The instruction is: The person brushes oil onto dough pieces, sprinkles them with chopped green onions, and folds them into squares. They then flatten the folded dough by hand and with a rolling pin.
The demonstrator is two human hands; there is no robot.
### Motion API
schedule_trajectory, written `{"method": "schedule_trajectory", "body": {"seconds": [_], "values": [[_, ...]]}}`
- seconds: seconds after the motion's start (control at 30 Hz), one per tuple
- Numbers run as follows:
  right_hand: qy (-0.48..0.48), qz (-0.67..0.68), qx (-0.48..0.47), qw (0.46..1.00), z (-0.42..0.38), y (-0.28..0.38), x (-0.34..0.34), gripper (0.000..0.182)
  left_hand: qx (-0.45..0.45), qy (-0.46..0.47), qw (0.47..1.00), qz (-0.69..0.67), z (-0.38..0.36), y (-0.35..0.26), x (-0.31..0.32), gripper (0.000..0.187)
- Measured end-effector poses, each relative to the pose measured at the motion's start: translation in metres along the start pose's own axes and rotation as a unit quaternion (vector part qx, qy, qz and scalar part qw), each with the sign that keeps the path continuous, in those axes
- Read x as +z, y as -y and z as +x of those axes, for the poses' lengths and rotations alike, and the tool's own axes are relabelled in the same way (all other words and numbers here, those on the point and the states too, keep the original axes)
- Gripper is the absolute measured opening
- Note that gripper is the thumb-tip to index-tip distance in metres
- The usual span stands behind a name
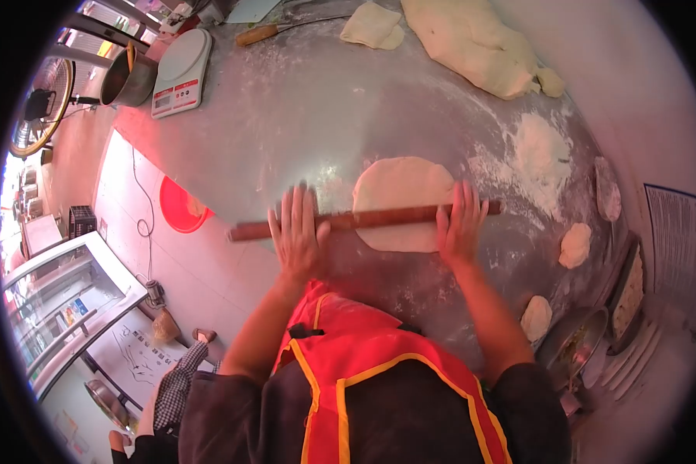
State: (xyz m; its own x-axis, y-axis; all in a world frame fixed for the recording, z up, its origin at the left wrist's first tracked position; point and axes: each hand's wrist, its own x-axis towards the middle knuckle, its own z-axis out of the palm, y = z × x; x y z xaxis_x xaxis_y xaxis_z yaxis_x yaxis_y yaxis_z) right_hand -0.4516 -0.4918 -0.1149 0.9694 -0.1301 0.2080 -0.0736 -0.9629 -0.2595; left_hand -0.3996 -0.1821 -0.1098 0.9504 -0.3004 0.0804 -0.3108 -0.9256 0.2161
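Observation:
A flattened sheet of dough (404,182) lies on the floured grey worktop (263,147) in front of me. Across its lower half runs a long brown wooden rolling pin (387,217), its ends reaching past the dough on both sides. My left hand (298,240) rests on the pin left of the dough, fingers stretched out over it. Near the pin's other end my right hand (461,226) lies the same way, palm down with fingers extended, over the dough's right edge. Neither hand wraps around the wood.
A large dough mass (475,46), folded dough (373,26) and a wooden-handled tool (257,35) lie at the back. Loose flour (540,151) and small dough pieces (575,246) are at right, near a metal bowl (576,340). A scale (182,73) stands back left; a person's checkered sleeve (179,390) shows lower left.

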Motion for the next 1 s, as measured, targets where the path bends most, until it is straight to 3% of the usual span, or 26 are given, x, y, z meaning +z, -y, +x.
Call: {"method": "schedule_trajectory", "body": {"seconds": [0.1, 0.17, 0.27, 0.3, 0.4, 0.47, 0.57, 0.67, 0.77, 0.87, 0.9, 0.93, 1.0], "values": [[0.025, -0.074, -0.007, 0.997, 0.086, -0.018, 0.025, 0.056, 0.056, -0.059, 0.995, 0.062, 0.110, 0.016, 0.008, 0.060], [-0.021, -0.063, 0.010, 0.998, 0.151, -0.025, 0.036, 0.055, 0.086, -0.095, 0.991, 0.046, 0.182, 0.022, 0.008, 0.056], [-0.098, -0.073, -0.037, 0.992, 0.191, -0.028, 0.038, 0.056, 0.110, -0.161, 0.978, 0.071, 0.238, 0.024, 0.007, 0.055], [-0.069, -0.044, -0.039, 0.996, 0.179, -0.025, 0.034, 0.056, 0.125, -0.136, 0.977, 0.103, 0.219, 0.024, 0.004, 0.056], [0.037, 0.008, -0.008, 0.999, 0.054, -0.010, 0.018, 0.059, 0.109, 0.020, 0.994, -0.026, 0.107, 0.028, -0.008, 0.063], [0.064, 0.013, -0.004, 0.998, -0.003, 0.004, 0.004, 0.055, 0.086, 0.029, 0.993, -0.071, 0.038, 0.022, -0.010, 0.067], [0.058, 0.010, -0.013, 0.998, 0.067, -0.010, 0.017, 0.055, 0.093, 0.012, 0.996, 0.001, 0.101, 0.026, 0.000, 0.063], [-0.035, -0.071, -0.042, 0.996, 0.180, -0.028, 0.038, 0.058, 0.112, -0.114, 0.985, 0.058, 0.226, 0.032, 0.010, 0.059], [-0.026, -0.043, -0.048, 0.998, 0.165, -0.026, 0.037, 0.057, 0.136, -0.121, 0.982, 0.055, 0.225, 0.031, 0.006, 0.059], [0.020, 0.002, -0.036, 0.999, 0.039, -0.008, 0.022, 0.055, 0.114, 0.010, 0.993, -0.022, 0.102, 0.036, -0.004, 0.061], [0.049, 0.030, -0.027, 0.998, 0.004, 0.004, 0.006, 0.053, 0.120, -0.007, 0.989, -0.088, 0.054, 0.040, 0.003, 0.062], [0.081, 0.058, -0.015, 0.995, -0.021, 0.011, -0.004, 0.051, 0.095, 0.056, 0.988, -0.104, 0.032, 0.036, -0.010, 0.061], [0.077, 0.038, -0.016, 0.996, 0.019, 0.002, -0.014, 0.052, 0.112, 0.061, 0.990, -0.061, 0.057, 0.056, 0.010, 0.061]]}}
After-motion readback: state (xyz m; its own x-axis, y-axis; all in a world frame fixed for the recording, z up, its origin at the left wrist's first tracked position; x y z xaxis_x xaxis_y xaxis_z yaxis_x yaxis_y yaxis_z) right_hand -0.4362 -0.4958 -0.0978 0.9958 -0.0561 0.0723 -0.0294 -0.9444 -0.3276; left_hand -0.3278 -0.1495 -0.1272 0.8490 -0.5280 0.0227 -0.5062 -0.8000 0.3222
